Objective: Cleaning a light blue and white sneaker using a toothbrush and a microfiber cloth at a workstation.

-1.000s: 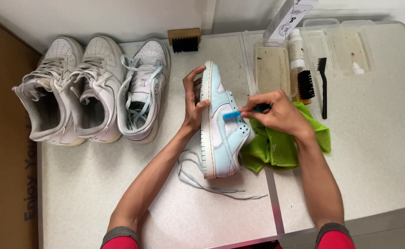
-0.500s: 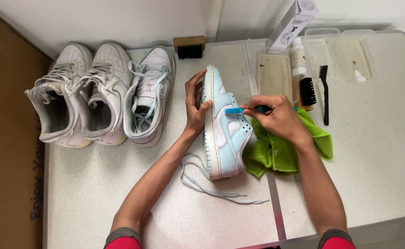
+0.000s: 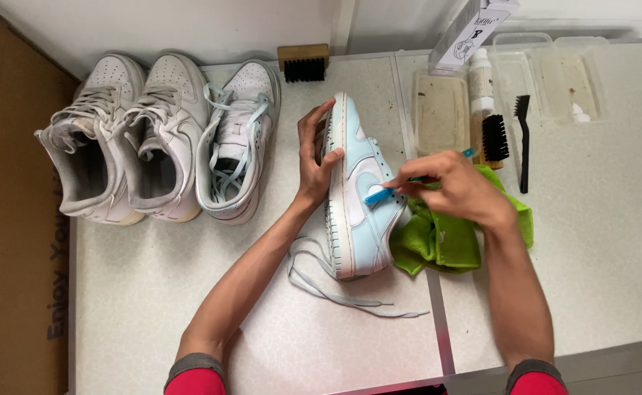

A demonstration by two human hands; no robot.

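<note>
Fingers (image 3: 438,170) of my right hand (image 3: 460,186) pinched tight round a small blue-handled brush (image 3: 381,193), its head touching the side panel of the white and pale-blue leather sneaker (image 3: 357,197). Left hand (image 3: 315,159) clamped on that sneaker's sole edge, thumb and fingers wrapped, holding it on its side on the speckled white table (image 3: 152,292). Loose pale-blue lace (image 3: 335,289) trails below the sneaker. Crumpled green microfibre cloth (image 3: 438,238) lies just beside it, under my right wrist. Three more sneakers (image 3: 163,139) stand in a row to the left; a black-bristled wooden brush (image 3: 493,139) lies beyond the cloth.
</note>
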